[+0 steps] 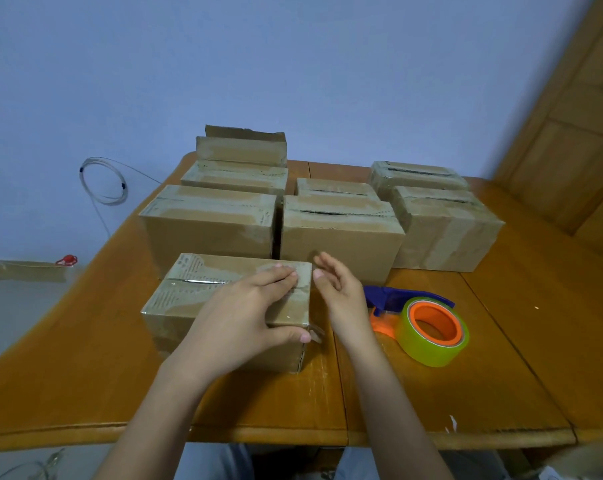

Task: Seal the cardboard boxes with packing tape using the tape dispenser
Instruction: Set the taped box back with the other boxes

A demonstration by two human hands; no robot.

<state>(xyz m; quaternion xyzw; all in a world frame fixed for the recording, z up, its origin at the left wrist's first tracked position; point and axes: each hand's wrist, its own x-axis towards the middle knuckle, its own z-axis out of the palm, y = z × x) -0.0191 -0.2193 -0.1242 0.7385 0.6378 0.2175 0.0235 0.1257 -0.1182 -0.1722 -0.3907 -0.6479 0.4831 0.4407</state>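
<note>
Front box point(203, 299) taped shut, upright — tape dispenser point(395, 298) w/ green roll point(428, 351), on side, just R

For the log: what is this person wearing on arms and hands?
Nothing shows. The left hand and right hand are bare, without gloves or rings, nails short. Both forearms are bare down to the frame's lower edge: no sleeves, watch or wristbands.

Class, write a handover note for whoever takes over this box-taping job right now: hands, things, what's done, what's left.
Left hand presses the right end of the near box, thumb on its front corner.
Right hand open beside it, holding nothing.
Dispenser lies on the table, right of that hand.
Done: tape shows along that box's seam.
Left: the back-left box has open flaps; other seams need checking.
</note>
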